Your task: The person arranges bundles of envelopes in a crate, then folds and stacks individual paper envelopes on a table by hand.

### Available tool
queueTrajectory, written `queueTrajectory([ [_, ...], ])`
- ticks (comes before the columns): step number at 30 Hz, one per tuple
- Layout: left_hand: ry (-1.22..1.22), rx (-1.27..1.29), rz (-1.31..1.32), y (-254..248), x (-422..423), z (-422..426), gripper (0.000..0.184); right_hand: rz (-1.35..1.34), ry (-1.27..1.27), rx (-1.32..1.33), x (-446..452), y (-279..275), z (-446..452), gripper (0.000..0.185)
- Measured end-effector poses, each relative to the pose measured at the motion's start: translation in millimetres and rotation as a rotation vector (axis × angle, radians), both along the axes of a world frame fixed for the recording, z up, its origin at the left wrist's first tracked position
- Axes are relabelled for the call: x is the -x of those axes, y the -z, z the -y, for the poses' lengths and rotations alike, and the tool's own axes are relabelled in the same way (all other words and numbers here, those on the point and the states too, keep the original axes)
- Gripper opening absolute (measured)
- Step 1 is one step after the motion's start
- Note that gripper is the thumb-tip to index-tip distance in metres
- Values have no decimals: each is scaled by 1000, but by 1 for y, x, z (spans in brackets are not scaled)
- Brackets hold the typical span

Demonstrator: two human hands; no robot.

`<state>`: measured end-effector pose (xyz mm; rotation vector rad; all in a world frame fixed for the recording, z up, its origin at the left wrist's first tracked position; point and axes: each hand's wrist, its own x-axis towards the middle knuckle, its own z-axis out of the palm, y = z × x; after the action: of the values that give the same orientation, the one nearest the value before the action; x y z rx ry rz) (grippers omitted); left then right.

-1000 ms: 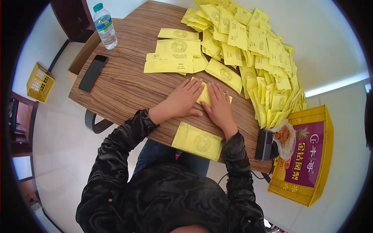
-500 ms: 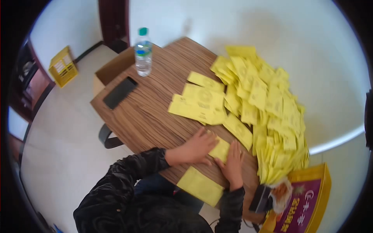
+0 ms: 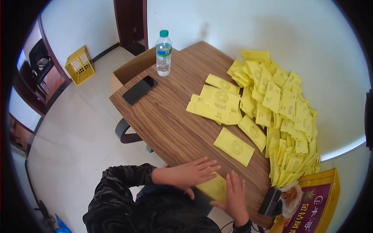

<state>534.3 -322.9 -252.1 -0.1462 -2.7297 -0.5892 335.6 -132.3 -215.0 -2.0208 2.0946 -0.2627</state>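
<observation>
My left hand (image 3: 190, 173) is open, palm down with fingers apart, at the near edge of the table over a yellow paper packet (image 3: 213, 188). On the right side of that packet is my right hand (image 3: 233, 195), also open, its fingers pointing away from me. Both hands partly cover the packet, and I cannot tell whether they press on it. Just beyond them a yellow printed packet (image 3: 234, 146) lies flat. Another narrow packet (image 3: 252, 132) rests farther up, beside several overlapping flat ones (image 3: 215, 104).
A large heap of yellow packets (image 3: 287, 112) leans along the wall at the right. The table (image 3: 171, 112) also carries a black phone (image 3: 140, 90) and a water bottle (image 3: 163, 58). At lower right stand a dark box (image 3: 270, 202) and a yellow-purple carton (image 3: 311, 206). A yellow crate (image 3: 80, 66) sits on the floor.
Both hands have left the packet in the middle of the table and come back towards me, onto the packet at the near edge. The view has shifted too.
</observation>
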Motion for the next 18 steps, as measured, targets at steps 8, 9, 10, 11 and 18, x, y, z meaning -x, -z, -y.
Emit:
queueTrajectory([
  [8, -31, 275, 67, 6, -8, -26, 61, -202, 20, 73, -21, 29, -47, 70],
  [9, -19, 285, 76, -3, -7, -23, 58, -170, -3, 87, -13, 23, -46, 66],
  [10, -3, 298, 85, -13, -4, -18, 55, -138, -22, 103, -6, 16, -42, 62],
  [11, 12, 306, 98, -22, 1, -14, 53, -103, -43, 116, -2, 8, -37, 58],
  [18, -209, 419, -122, -40, 61, 44, 58, -435, 88, 548, 60, -3, 57, 55],
])
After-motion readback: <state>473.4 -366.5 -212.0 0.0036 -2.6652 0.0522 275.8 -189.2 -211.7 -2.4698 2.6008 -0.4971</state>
